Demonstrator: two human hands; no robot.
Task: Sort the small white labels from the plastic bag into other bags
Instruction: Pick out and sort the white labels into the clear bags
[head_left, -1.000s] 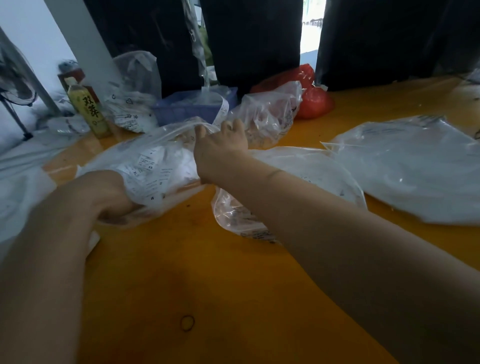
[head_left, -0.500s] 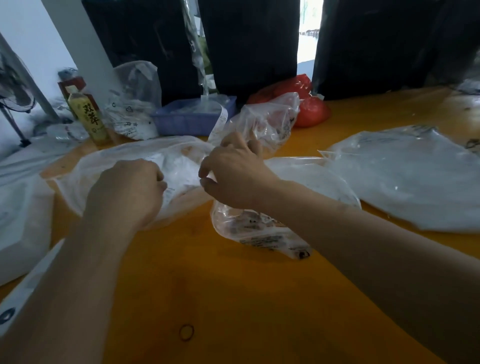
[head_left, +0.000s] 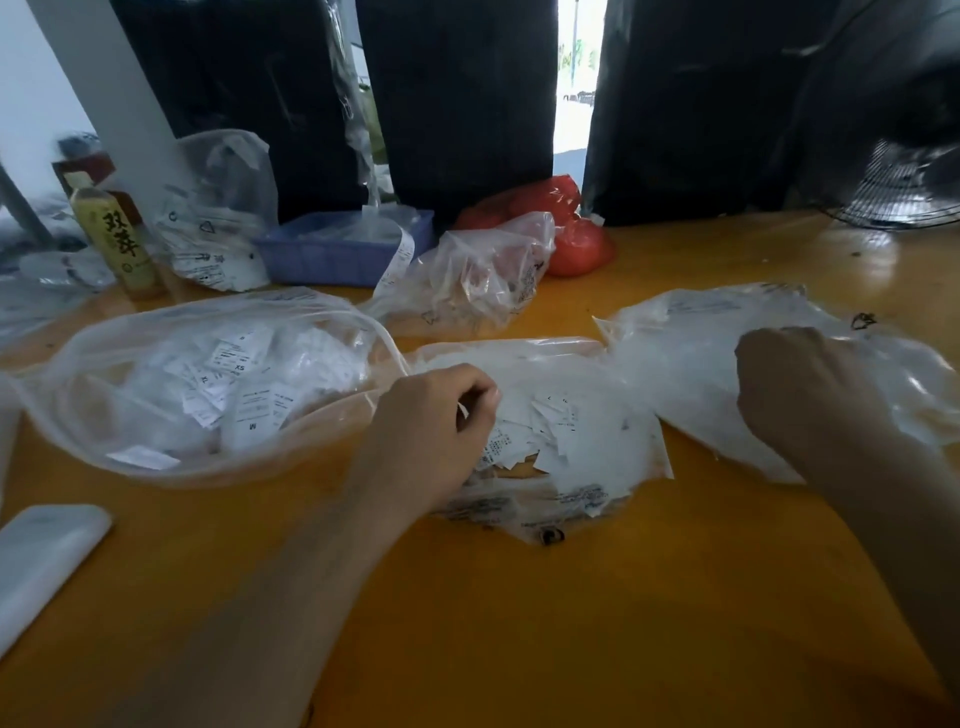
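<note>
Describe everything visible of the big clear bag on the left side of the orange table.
The big clear bag is thin, see-through plastic, lying slack on its side on the orange table. It bulges with a loose heap of small white labels; some show printed size letters such as M, XL and XS. Its mouth appears to face right, the rim ending beside the left hand, whose fingers are curled; whether they touch the bag is unclear.
</note>
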